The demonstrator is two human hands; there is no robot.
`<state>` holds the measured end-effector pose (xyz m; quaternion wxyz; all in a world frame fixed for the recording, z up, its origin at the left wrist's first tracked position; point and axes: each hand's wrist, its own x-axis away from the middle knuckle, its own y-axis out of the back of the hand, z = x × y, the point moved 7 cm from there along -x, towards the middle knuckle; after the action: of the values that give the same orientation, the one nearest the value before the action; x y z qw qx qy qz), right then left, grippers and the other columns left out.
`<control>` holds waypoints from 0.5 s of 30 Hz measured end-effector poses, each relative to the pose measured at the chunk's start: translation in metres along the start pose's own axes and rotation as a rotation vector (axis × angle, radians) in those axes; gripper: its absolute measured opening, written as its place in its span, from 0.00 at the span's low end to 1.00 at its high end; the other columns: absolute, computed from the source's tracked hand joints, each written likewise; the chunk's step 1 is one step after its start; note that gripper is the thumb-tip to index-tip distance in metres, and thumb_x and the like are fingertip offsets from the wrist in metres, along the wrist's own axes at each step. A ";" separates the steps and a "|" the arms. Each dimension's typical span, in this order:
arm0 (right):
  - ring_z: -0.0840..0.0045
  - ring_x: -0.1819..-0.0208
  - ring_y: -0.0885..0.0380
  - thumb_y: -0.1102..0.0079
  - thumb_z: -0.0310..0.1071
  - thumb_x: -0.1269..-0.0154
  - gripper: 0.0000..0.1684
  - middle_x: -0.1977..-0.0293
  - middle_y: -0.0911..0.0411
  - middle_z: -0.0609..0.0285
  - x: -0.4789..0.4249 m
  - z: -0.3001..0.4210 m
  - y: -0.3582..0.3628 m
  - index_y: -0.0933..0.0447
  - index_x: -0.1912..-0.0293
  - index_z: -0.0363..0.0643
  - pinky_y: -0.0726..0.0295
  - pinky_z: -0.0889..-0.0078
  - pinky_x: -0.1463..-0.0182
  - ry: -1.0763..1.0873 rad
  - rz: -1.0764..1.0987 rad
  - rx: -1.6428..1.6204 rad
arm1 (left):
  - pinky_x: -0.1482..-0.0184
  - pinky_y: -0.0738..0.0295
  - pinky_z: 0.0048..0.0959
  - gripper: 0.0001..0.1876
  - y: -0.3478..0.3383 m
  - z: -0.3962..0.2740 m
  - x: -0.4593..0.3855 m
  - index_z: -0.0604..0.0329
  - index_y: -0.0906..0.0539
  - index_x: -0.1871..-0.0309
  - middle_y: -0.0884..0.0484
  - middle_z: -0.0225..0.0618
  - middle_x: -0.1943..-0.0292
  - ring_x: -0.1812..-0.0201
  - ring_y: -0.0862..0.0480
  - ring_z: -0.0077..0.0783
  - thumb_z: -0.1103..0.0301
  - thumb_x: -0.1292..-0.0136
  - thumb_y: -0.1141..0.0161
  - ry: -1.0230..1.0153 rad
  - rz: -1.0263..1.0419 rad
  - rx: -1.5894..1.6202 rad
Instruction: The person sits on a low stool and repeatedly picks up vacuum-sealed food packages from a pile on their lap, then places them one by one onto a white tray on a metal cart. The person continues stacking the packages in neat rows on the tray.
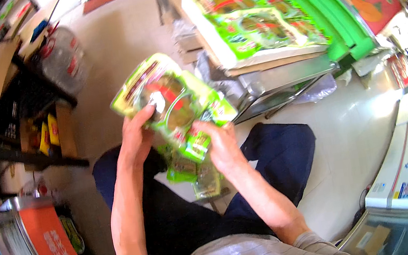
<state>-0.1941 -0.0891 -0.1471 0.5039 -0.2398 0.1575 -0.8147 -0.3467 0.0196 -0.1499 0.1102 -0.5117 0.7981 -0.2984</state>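
Note:
A green plastic food pouch [174, 108] with a clear window is held up above my lap. My left hand [138, 130] grips its left side, thumb on the front. On the lower right edge, my right hand [221, 140] pinches the same pouch. Brownish-green food shows through the window. Below, between my knees, more green pouches [195, 175] lie low down, partly hidden by the held one. Ahead on the right, several similar pouches [260, 27] lie in a white foam tray [229, 55].
The tray sits on cardboard over a metal-framed stand [290, 74]. Beside it is a green crate [334, 27]. Large clear water bottles [63, 59] stand at left, near a dark shelf [46, 159] with yellow packets. A white chest or box [399, 178] is at right.

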 end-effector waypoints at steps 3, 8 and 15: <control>0.76 0.56 0.18 0.39 0.23 0.38 0.20 0.56 0.17 0.58 0.000 0.002 0.000 0.24 0.46 0.36 0.17 0.67 0.47 0.024 0.065 -0.075 | 0.34 0.28 0.39 0.30 0.000 -0.004 0.003 0.60 0.31 0.31 0.22 0.37 0.38 0.38 0.22 0.35 0.64 0.35 0.36 0.015 0.015 -0.015; 0.79 0.56 0.19 0.40 0.36 0.29 0.16 0.56 0.18 0.61 0.012 0.015 -0.007 0.24 0.47 0.37 0.18 0.70 0.50 0.049 0.276 0.161 | 0.34 0.27 0.40 0.33 0.010 -0.004 0.002 0.61 0.32 0.30 0.23 0.38 0.37 0.37 0.21 0.36 0.61 0.36 0.36 -0.039 0.028 0.023; 0.78 0.52 0.20 0.45 0.46 0.24 0.28 0.49 0.21 0.56 0.034 0.001 0.010 0.34 0.35 0.38 0.19 0.75 0.52 -0.174 0.745 0.235 | 0.31 0.30 0.46 0.27 0.025 -0.035 -0.001 0.58 0.33 0.29 0.25 0.41 0.34 0.34 0.24 0.41 0.60 0.28 0.44 -0.158 -0.061 0.286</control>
<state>-0.1991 -0.1240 -0.1429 0.8002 -0.1752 0.0960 -0.5655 -0.3821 0.0407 -0.1371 0.2353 -0.5368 0.7205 -0.3707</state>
